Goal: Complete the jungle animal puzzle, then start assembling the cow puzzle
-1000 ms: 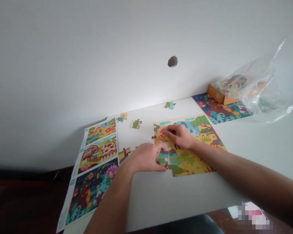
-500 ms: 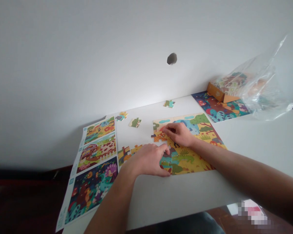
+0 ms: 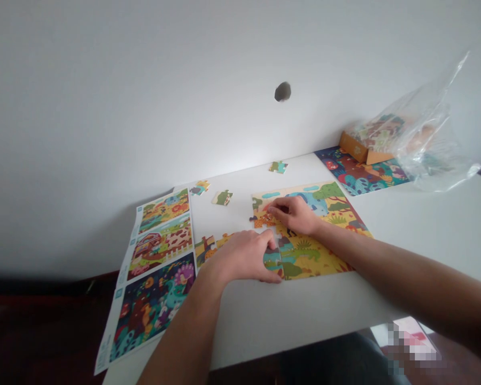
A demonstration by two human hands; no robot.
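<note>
A partly joined jigsaw puzzle (image 3: 304, 256) with a blue elephant, a green crocodile and trees lies on the white table. My right hand (image 3: 295, 215) rests over its upper left part, thumb and fingers pinched at an orange spotted puzzle piece (image 3: 260, 221). Those fingertips partly cover the piece. Lower down, my left hand (image 3: 246, 258) lies across the puzzle's lower left section, thumb apart from the fingers and touching the bottom edge. Beneath and left of that hand, joined puzzle pieces (image 3: 206, 248) show in part. A gap separates this strip from the spotted piece.
Loose pieces lie behind: a green one (image 3: 223, 198), a yellow and grey one (image 3: 200, 187), and another (image 3: 279, 167) near the wall. A picture sheet (image 3: 122, 278) is at left. Back right, a dark puzzle (image 3: 358, 184) bears an orange box (image 3: 353, 147) beside a clear plastic bag (image 3: 436, 144).
The view has shifted slightly, with the table appearing a little higher. Both hands keep nearly the same places on the puzzle, and the loose pieces stay put.
</note>
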